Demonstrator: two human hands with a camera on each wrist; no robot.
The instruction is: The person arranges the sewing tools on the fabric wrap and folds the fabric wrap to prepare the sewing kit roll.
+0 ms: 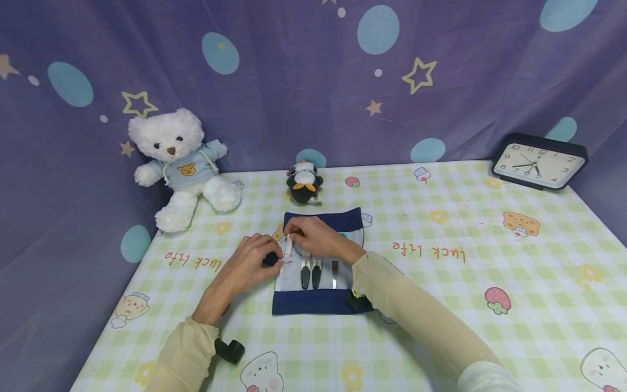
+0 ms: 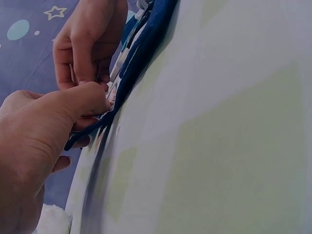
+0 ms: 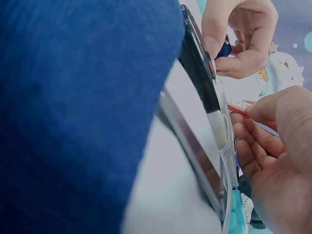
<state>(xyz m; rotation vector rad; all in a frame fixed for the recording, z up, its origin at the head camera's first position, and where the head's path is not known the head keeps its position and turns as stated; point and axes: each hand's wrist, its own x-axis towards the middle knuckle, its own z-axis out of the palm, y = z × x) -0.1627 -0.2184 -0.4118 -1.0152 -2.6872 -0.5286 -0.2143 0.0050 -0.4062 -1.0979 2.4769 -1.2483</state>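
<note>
A cloth tool roll (image 1: 318,302) with navy ends and a pale middle lies spread out. My left hand (image 1: 251,264) pinches its left edge, which rises a little between thumb and fingers in the left wrist view. My right hand (image 1: 313,237) reaches over the roll and pinches a small white strip with red markings (image 3: 237,109); its exact kind is unclear. Two black-handled tools (image 1: 311,276) and a slim metal tool with a brown part (image 1: 335,274) sit side by side on the roll. White elastic loops (image 3: 225,146) cross them. The right forearm partly covers the roll's right side.
Behind the roll stands a penguin plush (image 1: 305,182). A white teddy bear (image 1: 188,169) in a blue hoodie sits at the back left. A black-framed clock (image 1: 539,161) leans at the back right. A checked cloth (image 1: 441,305) covers the table, with a purple curtain (image 1: 294,81) behind.
</note>
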